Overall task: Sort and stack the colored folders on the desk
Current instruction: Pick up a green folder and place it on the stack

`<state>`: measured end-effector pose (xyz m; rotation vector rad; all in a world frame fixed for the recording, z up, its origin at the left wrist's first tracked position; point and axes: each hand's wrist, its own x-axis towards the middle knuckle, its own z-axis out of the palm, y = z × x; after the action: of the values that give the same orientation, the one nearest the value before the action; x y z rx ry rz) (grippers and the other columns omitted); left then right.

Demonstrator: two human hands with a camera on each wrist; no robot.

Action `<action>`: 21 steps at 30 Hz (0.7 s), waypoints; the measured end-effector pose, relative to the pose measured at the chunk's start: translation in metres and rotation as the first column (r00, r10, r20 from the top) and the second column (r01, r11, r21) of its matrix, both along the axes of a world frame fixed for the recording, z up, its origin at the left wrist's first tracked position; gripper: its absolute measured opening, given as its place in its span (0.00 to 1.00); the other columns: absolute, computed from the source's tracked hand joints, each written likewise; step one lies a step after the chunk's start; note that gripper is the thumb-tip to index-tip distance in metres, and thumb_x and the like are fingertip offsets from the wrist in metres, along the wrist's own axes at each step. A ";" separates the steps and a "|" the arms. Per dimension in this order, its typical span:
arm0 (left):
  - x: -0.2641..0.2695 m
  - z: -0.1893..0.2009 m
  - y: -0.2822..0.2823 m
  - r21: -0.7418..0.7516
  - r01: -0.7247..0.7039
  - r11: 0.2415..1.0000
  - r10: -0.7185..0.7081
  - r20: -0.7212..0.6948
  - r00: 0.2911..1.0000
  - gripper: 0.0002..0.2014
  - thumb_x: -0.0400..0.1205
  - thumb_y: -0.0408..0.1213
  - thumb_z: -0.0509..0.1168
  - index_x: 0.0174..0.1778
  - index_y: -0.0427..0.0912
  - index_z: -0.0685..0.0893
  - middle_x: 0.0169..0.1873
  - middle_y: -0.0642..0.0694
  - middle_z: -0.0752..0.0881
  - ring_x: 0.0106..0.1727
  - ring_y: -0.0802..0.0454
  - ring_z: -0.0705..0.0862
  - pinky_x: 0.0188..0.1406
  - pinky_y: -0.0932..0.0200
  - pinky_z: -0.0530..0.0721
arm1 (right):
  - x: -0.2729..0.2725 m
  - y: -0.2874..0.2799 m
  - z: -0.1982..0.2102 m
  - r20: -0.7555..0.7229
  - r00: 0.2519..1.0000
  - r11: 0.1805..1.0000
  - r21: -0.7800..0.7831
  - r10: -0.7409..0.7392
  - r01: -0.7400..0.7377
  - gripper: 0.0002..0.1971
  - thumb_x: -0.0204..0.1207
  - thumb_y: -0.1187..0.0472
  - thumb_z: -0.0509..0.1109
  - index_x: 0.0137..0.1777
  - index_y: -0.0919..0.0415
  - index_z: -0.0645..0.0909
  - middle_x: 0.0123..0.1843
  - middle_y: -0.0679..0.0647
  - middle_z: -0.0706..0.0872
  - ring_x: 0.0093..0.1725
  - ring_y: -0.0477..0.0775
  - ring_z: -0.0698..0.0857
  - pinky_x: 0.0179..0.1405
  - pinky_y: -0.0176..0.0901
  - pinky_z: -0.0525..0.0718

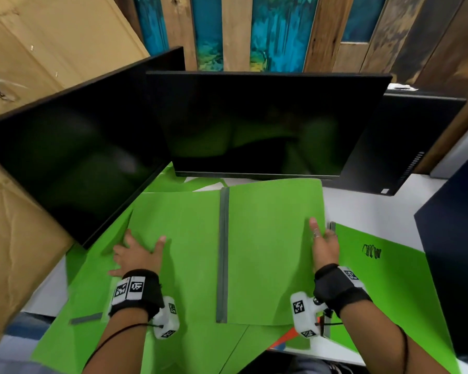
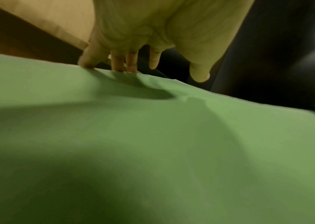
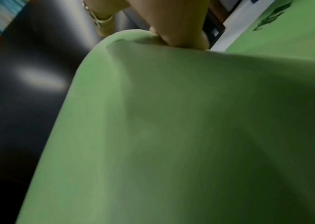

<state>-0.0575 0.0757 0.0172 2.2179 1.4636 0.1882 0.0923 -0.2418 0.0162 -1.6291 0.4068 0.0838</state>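
Observation:
An open green folder [image 1: 268, 252] with a grey spine [image 1: 222, 255] lies in front of me on top of other green folders. My left hand [image 1: 143, 245] rests at its left edge with the fingers spread. In the left wrist view the fingertips [image 2: 118, 66] touch that edge of the green sheet [image 2: 153, 136] and the thumb hangs free above it. My right hand [image 1: 322, 237] pinches the right edge. The right wrist view shows the thumb [image 3: 181, 33] pressed on the bent-up green cover [image 3: 172, 121].
A green folder with a black scribble [image 1: 376, 279] lies to the right, more green folders [image 1: 87, 292] lie to the left and below, and an orange corner [image 1: 281, 340] peeks out. Two dark monitors [image 1: 262, 122] [image 1: 73, 157] stand close behind. A cardboard box [image 1: 19, 238] stands at the left and a dark case [image 1: 457, 265] at the right.

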 end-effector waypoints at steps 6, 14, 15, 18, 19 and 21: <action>0.028 0.032 -0.020 0.025 0.189 0.982 -0.189 0.257 0.948 0.31 0.84 0.49 0.56 0.78 0.33 0.60 0.73 0.27 0.66 0.72 0.29 0.70 0.69 0.37 0.72 | 0.008 -0.032 0.052 0.141 0.979 0.968 0.223 -0.150 0.116 0.20 0.83 0.51 0.60 0.52 0.72 0.79 0.47 0.66 0.77 0.53 0.59 0.76 0.57 0.50 0.77; 0.058 0.127 -0.122 -0.066 0.887 0.457 -0.803 0.399 0.443 0.26 0.84 0.45 0.58 0.78 0.43 0.64 0.79 0.39 0.64 0.77 0.47 0.67 0.72 0.63 0.68 | 0.042 -0.049 0.038 0.124 0.984 0.957 0.277 -0.129 0.091 0.43 0.48 0.21 0.70 0.50 0.58 0.84 0.61 0.63 0.85 0.64 0.64 0.82 0.69 0.64 0.76; 0.058 0.135 -0.138 -0.124 0.903 0.411 -0.807 0.412 0.423 0.19 0.85 0.36 0.56 0.73 0.38 0.70 0.71 0.37 0.74 0.69 0.52 0.75 0.60 0.72 0.75 | 0.045 -0.052 0.034 0.113 0.988 0.964 0.256 -0.109 0.077 0.45 0.48 0.19 0.68 0.51 0.59 0.84 0.61 0.64 0.84 0.63 0.65 0.82 0.68 0.65 0.77; 0.066 0.146 -0.177 -0.320 0.912 0.256 -0.845 0.384 0.372 0.15 0.85 0.22 0.49 0.37 0.42 0.71 0.34 0.48 0.74 0.33 0.68 0.71 0.27 0.82 0.70 | 0.023 -0.049 0.057 0.081 0.995 0.983 0.180 -0.058 0.043 0.37 0.64 0.23 0.62 0.43 0.62 0.82 0.57 0.64 0.86 0.55 0.63 0.85 0.59 0.58 0.83; 0.063 0.151 -0.186 -0.422 0.875 0.237 -0.801 0.425 0.422 0.19 0.85 0.22 0.48 0.29 0.44 0.65 0.29 0.49 0.67 0.28 0.65 0.66 0.24 0.81 0.69 | 0.016 -0.047 0.062 0.090 0.995 0.986 0.165 -0.045 0.030 0.27 0.73 0.31 0.60 0.40 0.58 0.80 0.53 0.60 0.86 0.49 0.58 0.85 0.52 0.50 0.84; 0.066 0.151 -0.198 -0.559 0.801 0.214 -0.757 0.423 0.498 0.20 0.86 0.31 0.51 0.26 0.45 0.62 0.25 0.47 0.64 0.27 0.63 0.62 0.22 0.80 0.68 | 0.012 -0.050 0.057 0.087 0.993 0.987 0.152 -0.074 0.061 0.17 0.80 0.43 0.60 0.40 0.54 0.78 0.44 0.58 0.82 0.44 0.56 0.81 0.45 0.43 0.79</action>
<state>0.0084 -0.1224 0.1680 1.9152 0.0713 -0.5782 0.1041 -0.2916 0.0731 -1.4646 0.3755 -0.0122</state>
